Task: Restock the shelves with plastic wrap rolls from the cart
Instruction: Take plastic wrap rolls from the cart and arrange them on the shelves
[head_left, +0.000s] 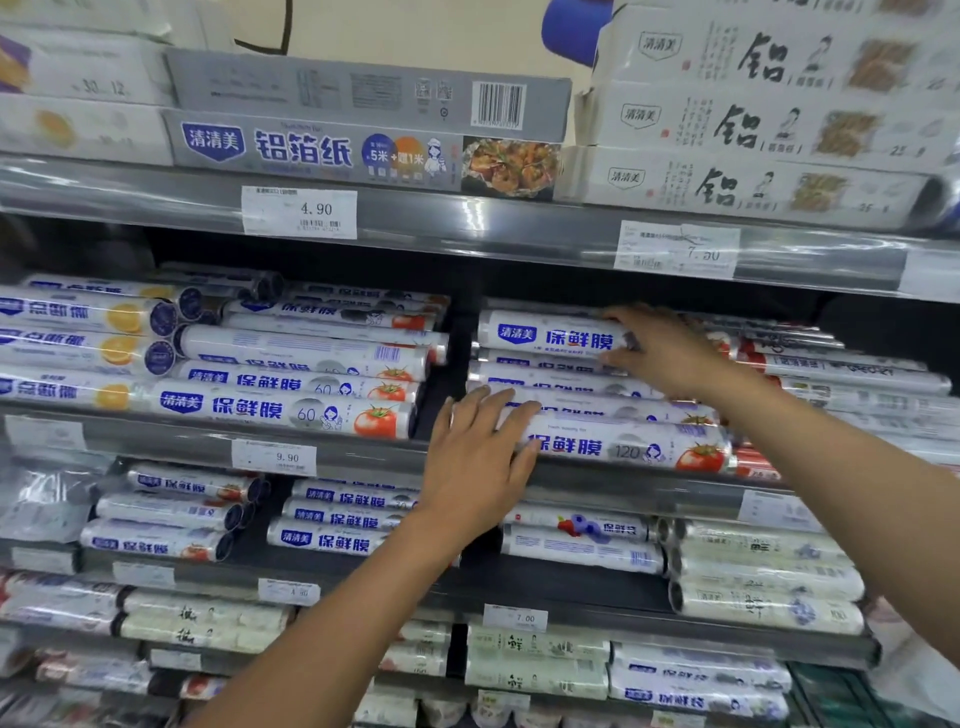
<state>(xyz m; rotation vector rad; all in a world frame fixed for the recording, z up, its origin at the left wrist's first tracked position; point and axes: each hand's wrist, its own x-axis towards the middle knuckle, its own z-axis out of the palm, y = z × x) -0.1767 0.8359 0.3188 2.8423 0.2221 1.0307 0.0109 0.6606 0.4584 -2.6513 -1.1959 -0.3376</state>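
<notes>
Grip status: right hand (670, 353) clamped on the top roll (550, 335), fingers over it, thumb under, at its right half. Left hand (478, 457) is not gripping: fingers straight and flat, pressing the left end of the 120 roll (623, 447) and the roll just above it.

Top roll sits at the top of the stack, above and slightly behind the 120 roll, touching the rolls beneath.

Progress, my read: this roll is basically placed and the hands look to be squaring the stack. The stack above the 120 roll is several rolls high, with dark space over it, so probably room for more. The 60 rolls (291, 410) left of the 120 roll, across a dark gap, look fully stocked. Cart not in view, so remaining stock unknown.
</notes>
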